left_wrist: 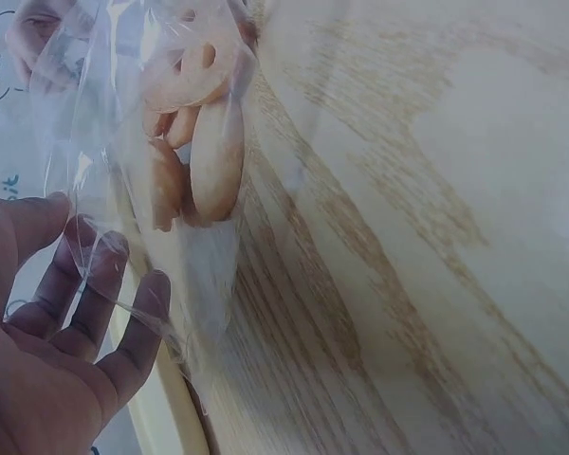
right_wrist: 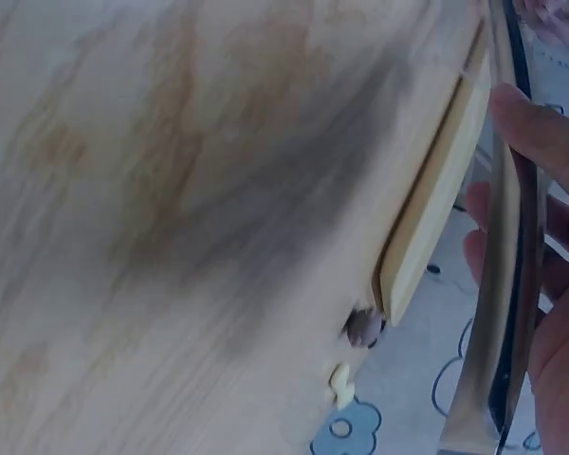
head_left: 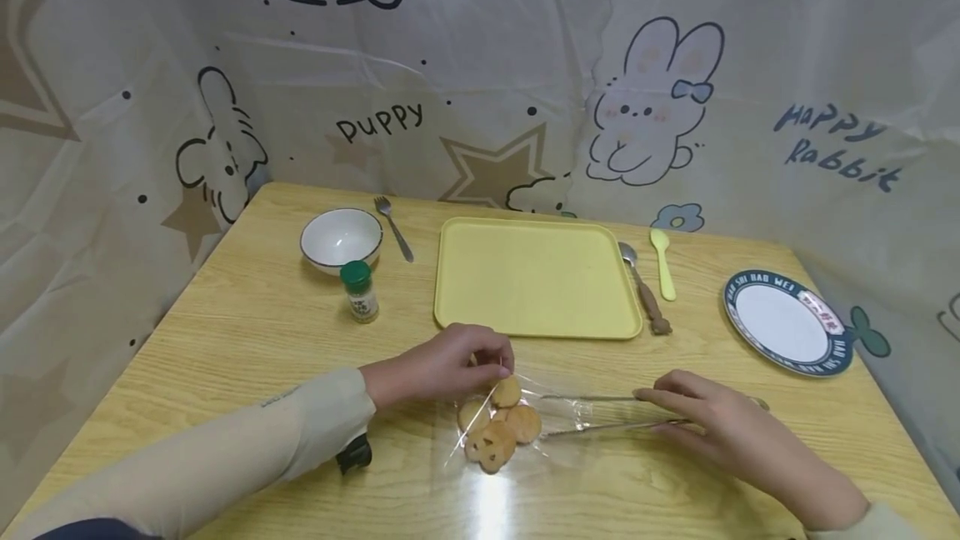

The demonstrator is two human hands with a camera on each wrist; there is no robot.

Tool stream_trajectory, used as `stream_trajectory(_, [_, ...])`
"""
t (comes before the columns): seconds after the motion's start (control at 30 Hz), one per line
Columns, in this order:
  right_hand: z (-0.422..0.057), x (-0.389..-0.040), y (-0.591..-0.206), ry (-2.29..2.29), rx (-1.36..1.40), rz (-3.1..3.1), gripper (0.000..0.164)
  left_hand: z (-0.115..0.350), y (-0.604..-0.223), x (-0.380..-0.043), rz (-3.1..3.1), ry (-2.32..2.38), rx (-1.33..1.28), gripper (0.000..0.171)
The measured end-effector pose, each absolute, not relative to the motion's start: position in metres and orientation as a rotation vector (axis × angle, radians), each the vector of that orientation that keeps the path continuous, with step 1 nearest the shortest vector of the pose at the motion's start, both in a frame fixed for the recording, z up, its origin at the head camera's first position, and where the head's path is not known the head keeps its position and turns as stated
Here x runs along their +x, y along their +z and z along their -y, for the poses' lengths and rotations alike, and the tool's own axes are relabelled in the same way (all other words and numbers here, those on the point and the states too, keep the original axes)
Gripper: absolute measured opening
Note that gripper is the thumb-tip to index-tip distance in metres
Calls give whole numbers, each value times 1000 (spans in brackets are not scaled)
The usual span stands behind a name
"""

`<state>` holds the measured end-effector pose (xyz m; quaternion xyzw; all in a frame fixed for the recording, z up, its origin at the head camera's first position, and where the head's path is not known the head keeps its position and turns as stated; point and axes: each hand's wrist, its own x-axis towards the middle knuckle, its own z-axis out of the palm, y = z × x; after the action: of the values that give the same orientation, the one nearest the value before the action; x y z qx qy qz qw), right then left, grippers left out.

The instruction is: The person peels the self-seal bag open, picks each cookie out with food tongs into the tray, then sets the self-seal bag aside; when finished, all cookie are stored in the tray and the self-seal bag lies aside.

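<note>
Near the table's front, a clear plastic bag (head_left: pixel 558 411) holds several round golden cookies (head_left: pixel 495 444), one with holes in it. My left hand (head_left: pixel 453 363) pinches the bag's edge between thumb and fingers. In the left wrist view the film hangs from the left hand (left_wrist: pixel 71 332), with the cookies (left_wrist: pixel 216 161) upright inside. My right hand (head_left: pixel 720 423) grips metal tongs (head_left: pixel 607 397) whose two arms stand apart. Their tips reach into the bag's right side, close to the cookies. The right wrist view shows the tongs (right_wrist: pixel 507 256) between thumb and fingers.
A yellow tray (head_left: pixel 536 277) lies just beyond the bag. To its left are a white bowl (head_left: pixel 341 238), a fork (head_left: pixel 395 230) and a green-capped shaker (head_left: pixel 360 294). A brown-handled spoon (head_left: pixel 647 294), a yellow spoon (head_left: pixel 663 265) and a plate (head_left: pixel 783 323) lie right.
</note>
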<state>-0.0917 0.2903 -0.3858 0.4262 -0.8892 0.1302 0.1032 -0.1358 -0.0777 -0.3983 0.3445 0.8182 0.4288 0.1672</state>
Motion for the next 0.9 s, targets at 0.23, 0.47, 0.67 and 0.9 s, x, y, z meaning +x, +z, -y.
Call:
stream_trajectory(0.23, [-280,-98,-391,312,1375,2509,45,78,-401,-136,-2331,1216,983,8])
stream_trajectory(0.47, [-273,-98,-392,271,1388,2499,43,78,-402,-137,-2327,1210,999,8])
stream_trajectory(0.67, [-274,-96,-389,316,1376,2507,48,78,-400,-136,-2330,1197,999,8])
stream_trajectory(0.9, [-277,-96,-385,277,1300,2592,47,79,-401,-136,-2343,1193,1000,8])
